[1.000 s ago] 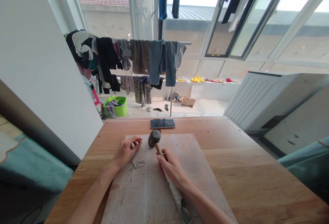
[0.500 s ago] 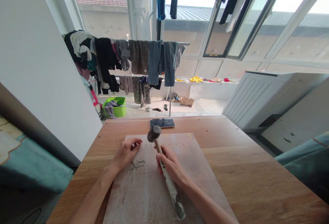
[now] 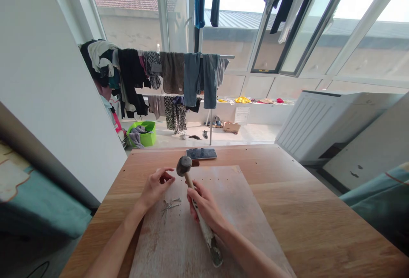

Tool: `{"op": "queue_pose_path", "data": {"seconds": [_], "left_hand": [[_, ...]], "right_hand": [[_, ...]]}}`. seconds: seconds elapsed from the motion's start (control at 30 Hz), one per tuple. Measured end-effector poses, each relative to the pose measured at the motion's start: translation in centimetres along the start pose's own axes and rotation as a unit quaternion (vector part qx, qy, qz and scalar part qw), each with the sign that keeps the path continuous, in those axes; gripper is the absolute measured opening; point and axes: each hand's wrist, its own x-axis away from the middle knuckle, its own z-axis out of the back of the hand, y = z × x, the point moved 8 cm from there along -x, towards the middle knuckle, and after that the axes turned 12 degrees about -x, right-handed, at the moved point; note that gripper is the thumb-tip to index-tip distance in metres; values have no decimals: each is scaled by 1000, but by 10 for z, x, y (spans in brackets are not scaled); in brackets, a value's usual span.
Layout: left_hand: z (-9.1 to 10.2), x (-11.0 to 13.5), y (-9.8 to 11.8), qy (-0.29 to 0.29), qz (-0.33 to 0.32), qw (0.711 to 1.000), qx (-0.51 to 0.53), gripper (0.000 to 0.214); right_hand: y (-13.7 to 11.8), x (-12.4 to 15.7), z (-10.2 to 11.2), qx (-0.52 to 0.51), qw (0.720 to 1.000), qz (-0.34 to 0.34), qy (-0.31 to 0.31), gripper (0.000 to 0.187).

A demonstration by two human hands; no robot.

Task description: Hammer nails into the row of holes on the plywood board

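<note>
A hammer [image 3: 205,232] with a dark, stubby head and a worn, pale handle is gripped in my right hand [image 3: 203,205], around the upper part of the handle. Its head is raised over the far part of a pale wooden board [image 3: 230,210]. My left hand [image 3: 158,187] rests at the board's far left edge, thumb and fingers curled in a pinch. Whatever lies between those fingertips is too small to make out. A loose pile of nails [image 3: 169,205] lies on the board, just nearer to me than the left fingers.
The board lies on a wooden table [image 3: 303,214]. Beyond the board, a phone [image 3: 201,154] lies near the table's far edge. Past the table stand a clothes rack [image 3: 228,57] hung with laundry and a green basket [image 3: 150,139]. A white cabinet [image 3: 319,120] is at the right.
The hammer and my right hand have shifted a little left, bringing the hammer's head closer to my left fingers. My left hand has stayed nearly in place. The nail pile is unchanged.
</note>
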Motion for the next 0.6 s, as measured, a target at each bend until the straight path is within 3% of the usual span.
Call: {"op": "queue_pose_path", "data": {"seconds": [0.3,0.6], "left_hand": [[1,0,2,20,-9,1000,3,32],[1,1,4,6,-10,1000,1,31]], "right_hand": [[0,7,-15,-1,998,10,-56,38],[8,9,-12,3,999,-10,-48,33]]}}
